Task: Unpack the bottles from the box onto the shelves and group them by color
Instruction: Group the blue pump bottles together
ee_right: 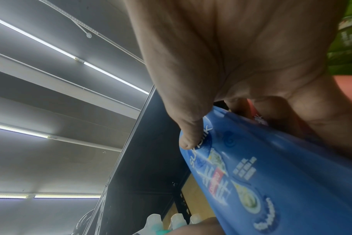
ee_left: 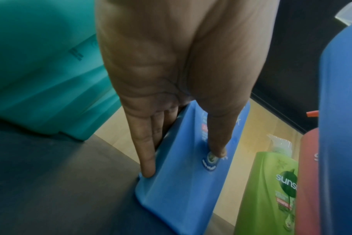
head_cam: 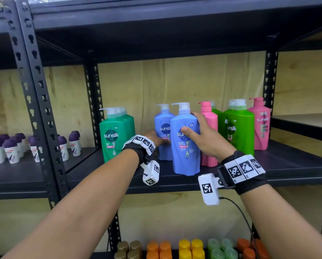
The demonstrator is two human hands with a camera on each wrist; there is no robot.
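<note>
Two blue shampoo bottles stand mid-shelf in the head view. My right hand [head_cam: 191, 122] grips the front blue bottle [head_cam: 184, 152] near its shoulder, thumb on the label and fingers round the back; the right wrist view shows the same hold [ee_right: 215, 127] on that bottle [ee_right: 271, 167]. My left hand [head_cam: 153, 136] holds the rear blue bottle [head_cam: 163, 128] low down. In the left wrist view my thumb lies on its front and my fingers [ee_left: 148, 159] along its side edge [ee_left: 183, 190]. Teal bottles [head_cam: 117, 135] stand left of the blue ones; a pink bottle [head_cam: 208, 131], green bottles [head_cam: 238, 128] and another pink one [head_cam: 261, 124] stand right.
The black shelf board [head_cam: 291, 165] has bare room along its front edge. A metal upright [head_cam: 35, 94] stands at the left, with several small purple-capped bottles [head_cam: 8, 148] beyond it. Below, coloured caps [head_cam: 190, 247] line the lower shelf. The box is out of view.
</note>
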